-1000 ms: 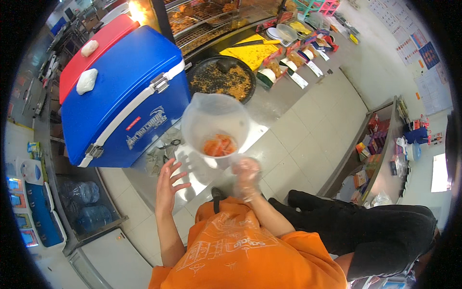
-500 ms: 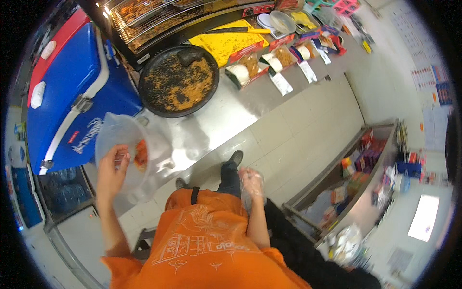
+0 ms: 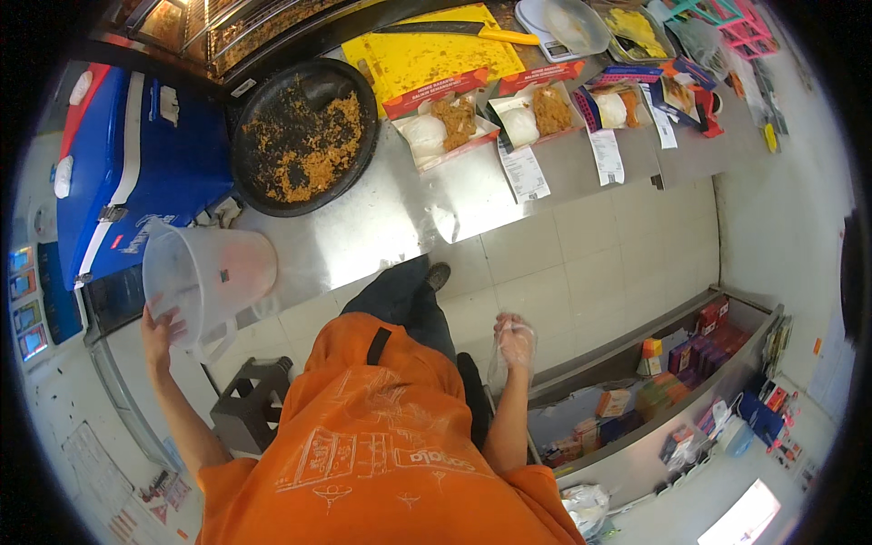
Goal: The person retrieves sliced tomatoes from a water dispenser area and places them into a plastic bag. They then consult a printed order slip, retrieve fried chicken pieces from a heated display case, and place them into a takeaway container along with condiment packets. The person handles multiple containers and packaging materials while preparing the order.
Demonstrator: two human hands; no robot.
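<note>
My left hand (image 3: 158, 334) grips the rim of a clear plastic jug (image 3: 227, 268). The jug lies tilted at the counter's front edge, its mouth toward the left and its handle hanging down. Something reddish shows dimly through its wall. Clear thin plastic covers my right hand (image 3: 515, 343), which hangs over the floor, fingers curled closed, with nothing visible in them. Behind the jug sits a round black pan (image 3: 350, 154) with brown crumbly food. Beside the pan, a blue cool box (image 3: 173, 154) stands at the left.
Open boxes of rice and fried food (image 3: 440, 132) line the steel counter (image 3: 381, 227), with paper slips at its edge. A knife (image 3: 454, 29) rests on a yellow board (image 3: 400, 68). A grey stool (image 3: 250, 400) is at my left; a shelf of small packages (image 3: 645, 386) is at my right.
My left hand has moved from the jug's inside to its rim, and the jug has tipped over toward the left. My gloved right hand has shifted rightward.
</note>
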